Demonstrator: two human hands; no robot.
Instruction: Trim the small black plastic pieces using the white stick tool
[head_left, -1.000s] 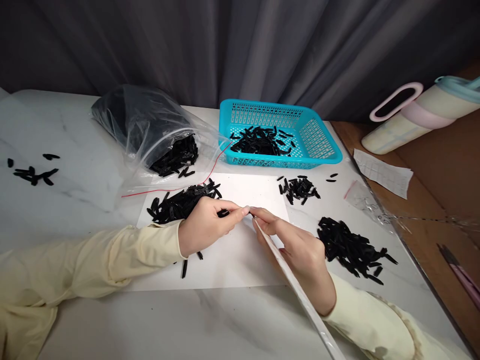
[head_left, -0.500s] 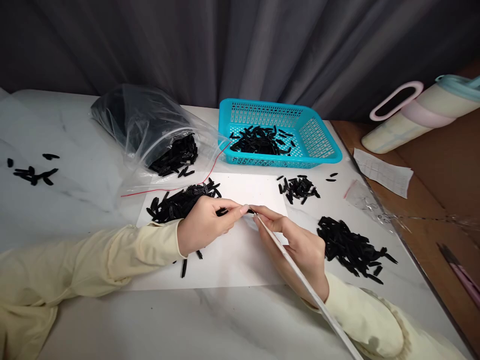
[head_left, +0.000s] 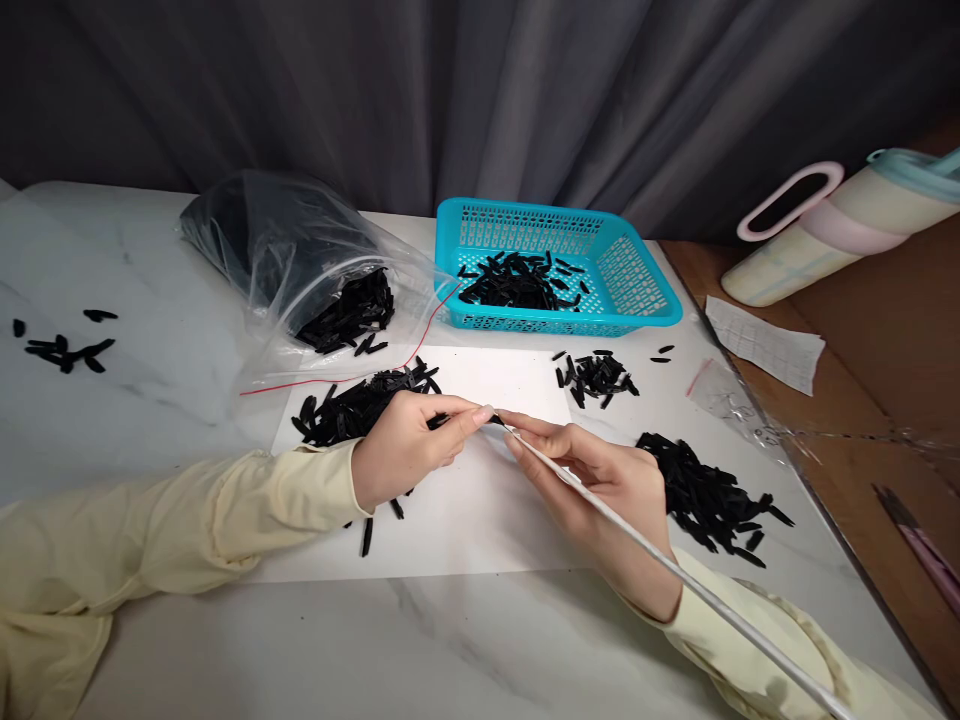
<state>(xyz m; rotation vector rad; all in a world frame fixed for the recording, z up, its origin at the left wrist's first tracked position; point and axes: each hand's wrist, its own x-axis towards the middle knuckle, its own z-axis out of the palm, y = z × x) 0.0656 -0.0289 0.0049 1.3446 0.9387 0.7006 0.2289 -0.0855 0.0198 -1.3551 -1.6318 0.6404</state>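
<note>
My left hand [head_left: 412, 445] is closed over the middle of a white sheet [head_left: 480, 530], pinching a small black piece [head_left: 496, 420] between thumb and finger. In my right hand [head_left: 600, 490] is a long, thin, whitish stick-shaped tool [head_left: 637, 540], gripped like a pen. Its narrow tip meets the black piece at the fingertips; what kind of tip it has is too small to tell. A pile of slim black pieces [head_left: 337, 415] lies behind my left hand, partly covered by it. Another black pile [head_left: 709, 490] sits to the right of my right hand.
A blue perforated basket [head_left: 652, 318] at the back holds black pieces. Left of it, a clear zip bag [head_left: 300, 230] with a red strip spills more. A small pile [head_left: 598, 378] lies before the basket. Paper [head_left: 765, 340], a tumbler [head_left: 817, 240] and a pink-handled tool [head_left: 926, 560] are at right.
My right hand has turned, and the rear of the stick-shaped tool has swung to the right and lies flatter. My left hand has hardly moved and keeps its pinch.
</note>
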